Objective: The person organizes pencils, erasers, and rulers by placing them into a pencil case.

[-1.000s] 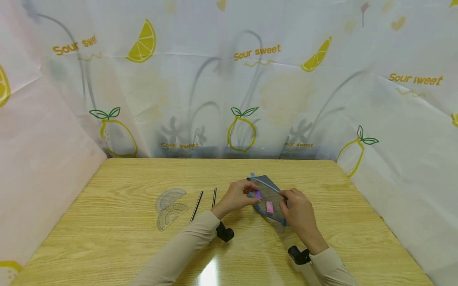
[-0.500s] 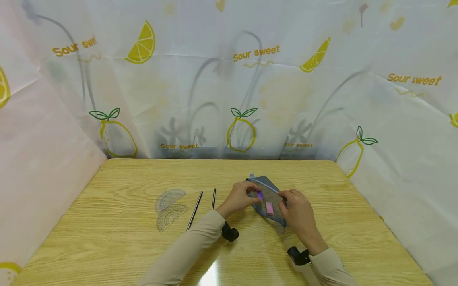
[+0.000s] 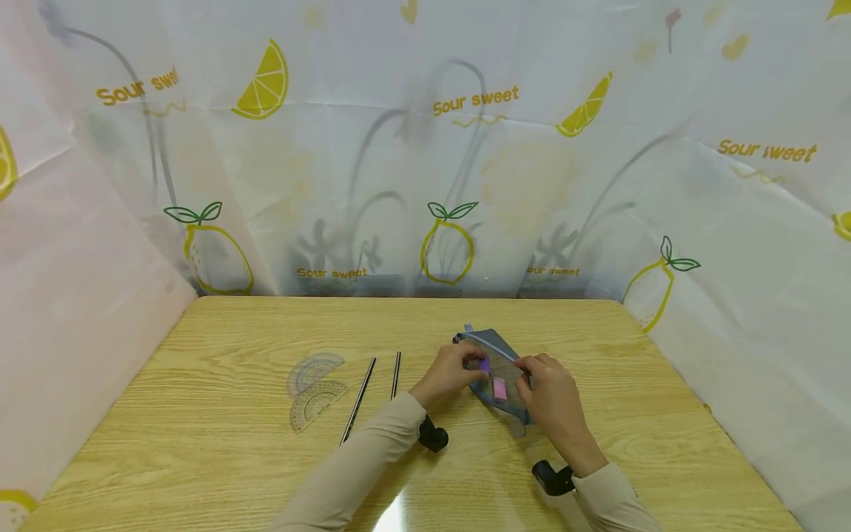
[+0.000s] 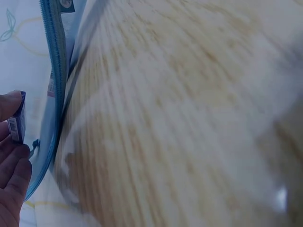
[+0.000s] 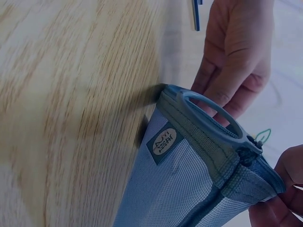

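A blue-grey zippered pencil pouch stands with its mouth spread on the table's right half. My left hand pinches a small purple eraser between thumb and fingers, its fingertips within the mouth's outline. A barcode shows on that eraser in the left wrist view. My right hand pinches the pouch's far rim at its right end. Between the two zipper edges shows a pink eraser. In the right wrist view, the pouch wall hides the left fingertips and the purple eraser.
To the left, two clear protractors lie overlapping. Between them and my left hand are two dark, slim sticks, partly covered by the left forearm. A lemon-print curtain encloses the table at the back and sides.
My left hand has moved a little right and toward me, carrying the purple eraser further over the pouch mouth. The right hand keeps its hold on the rim.
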`<action>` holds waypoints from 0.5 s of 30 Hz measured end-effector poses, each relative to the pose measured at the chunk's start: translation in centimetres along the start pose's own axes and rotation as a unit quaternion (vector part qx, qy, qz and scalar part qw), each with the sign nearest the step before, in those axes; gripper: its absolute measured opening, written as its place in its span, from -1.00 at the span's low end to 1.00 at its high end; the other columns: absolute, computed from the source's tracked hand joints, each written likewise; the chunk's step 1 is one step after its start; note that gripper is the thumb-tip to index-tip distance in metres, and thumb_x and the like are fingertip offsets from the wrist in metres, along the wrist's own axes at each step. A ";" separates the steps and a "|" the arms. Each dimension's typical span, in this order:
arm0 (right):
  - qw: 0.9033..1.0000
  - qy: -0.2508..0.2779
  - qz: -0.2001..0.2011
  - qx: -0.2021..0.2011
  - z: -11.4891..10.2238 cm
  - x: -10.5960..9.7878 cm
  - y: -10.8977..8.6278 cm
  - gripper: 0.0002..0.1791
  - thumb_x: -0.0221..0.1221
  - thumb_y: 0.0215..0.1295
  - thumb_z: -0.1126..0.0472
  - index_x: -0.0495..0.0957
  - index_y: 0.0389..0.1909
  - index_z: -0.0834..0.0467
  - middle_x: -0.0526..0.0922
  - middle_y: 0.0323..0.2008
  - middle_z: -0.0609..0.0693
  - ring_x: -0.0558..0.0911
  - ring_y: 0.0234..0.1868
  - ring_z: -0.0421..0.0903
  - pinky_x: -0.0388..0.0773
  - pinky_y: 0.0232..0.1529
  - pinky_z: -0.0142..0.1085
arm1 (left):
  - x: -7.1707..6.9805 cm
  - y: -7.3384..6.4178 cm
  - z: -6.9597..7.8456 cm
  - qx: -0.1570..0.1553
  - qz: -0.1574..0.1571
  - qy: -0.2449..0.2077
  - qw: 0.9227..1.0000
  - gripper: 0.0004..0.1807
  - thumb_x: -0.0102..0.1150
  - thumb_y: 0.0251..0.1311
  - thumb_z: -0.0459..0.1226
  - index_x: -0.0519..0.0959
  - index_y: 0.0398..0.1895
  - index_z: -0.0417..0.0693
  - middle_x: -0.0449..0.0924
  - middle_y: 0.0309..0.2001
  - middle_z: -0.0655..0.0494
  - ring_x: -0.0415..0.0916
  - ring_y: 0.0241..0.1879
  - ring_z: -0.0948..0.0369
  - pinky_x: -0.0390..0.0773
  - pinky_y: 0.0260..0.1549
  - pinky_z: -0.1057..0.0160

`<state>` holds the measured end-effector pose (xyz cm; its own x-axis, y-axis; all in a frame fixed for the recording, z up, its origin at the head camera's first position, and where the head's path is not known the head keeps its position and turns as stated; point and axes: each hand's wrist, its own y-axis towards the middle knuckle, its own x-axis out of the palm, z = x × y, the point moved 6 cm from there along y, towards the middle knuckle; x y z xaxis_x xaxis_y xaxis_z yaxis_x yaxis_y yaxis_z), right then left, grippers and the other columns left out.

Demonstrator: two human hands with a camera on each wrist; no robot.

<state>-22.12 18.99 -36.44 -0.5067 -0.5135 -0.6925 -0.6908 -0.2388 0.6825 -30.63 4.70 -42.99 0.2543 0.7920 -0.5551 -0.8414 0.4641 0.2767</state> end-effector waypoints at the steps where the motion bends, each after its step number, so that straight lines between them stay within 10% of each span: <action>1: 1.000 0.000 0.000 0.000 0.0 0.0 0.0 -0.79 0.29 -0.08 0.58 0.67 -0.39 0.31 0.61 -0.45 0.12 0.55 -0.53 -0.04 0.48 -0.58 -0.27 | 0.1 0.0 -0.1 -0.001 -0.002 0.007 1.000 -0.72 0.38 0.09 -0.39 0.65 -0.09 -0.24 0.63 -0.13 0.01 0.56 -0.05 0.05 0.53 -0.10 0.18; 15: 1.000 -0.001 -0.005 0.002 -0.4 -0.3 0.1 -0.78 0.30 -0.08 0.59 0.67 -0.38 0.30 0.61 -0.43 0.12 0.58 -0.50 -0.04 0.49 -0.56 -0.26 | 1.1 1.0 -0.3 0.001 -0.012 0.036 0.999 -0.69 0.40 0.07 -0.40 0.65 -0.09 -0.28 0.61 -0.14 -0.02 0.55 -0.07 0.08 0.52 -0.13 0.28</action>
<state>-21.81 18.78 -36.11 -0.5012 -0.5096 -0.6994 -0.6971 -0.2410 0.6752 -31.31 5.87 -43.53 0.2395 0.7498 -0.6168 -0.8348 0.4834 0.2636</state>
